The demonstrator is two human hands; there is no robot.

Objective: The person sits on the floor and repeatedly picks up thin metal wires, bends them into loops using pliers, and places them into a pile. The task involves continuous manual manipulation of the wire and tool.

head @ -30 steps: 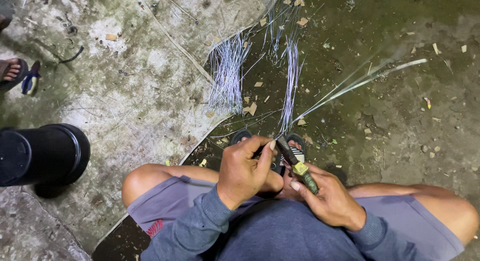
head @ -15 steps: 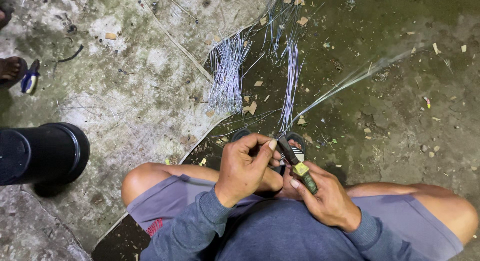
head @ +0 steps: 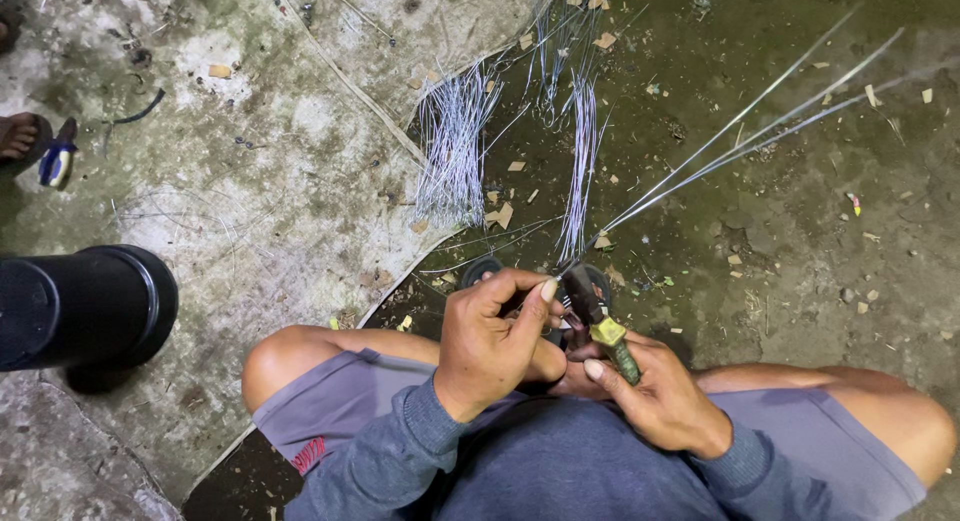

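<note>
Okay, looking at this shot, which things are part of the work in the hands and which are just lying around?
In use:
left hand
right hand
dark-bladed knife with brass-collared handle
long thin pale strips

Lying about:
bundles of pale cut strips on the ground
black cylindrical container
small tan chips

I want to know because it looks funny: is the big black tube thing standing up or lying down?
Lying down. The black tube rests on its side on the concrete floor, its round end facing left.

light: dim night scene, lit from the camera side | bright: pale concrete floor at left | dark: corners and damp ground at right | blur: thin strips streaked by motion | focus: hands and knife sharp
</note>
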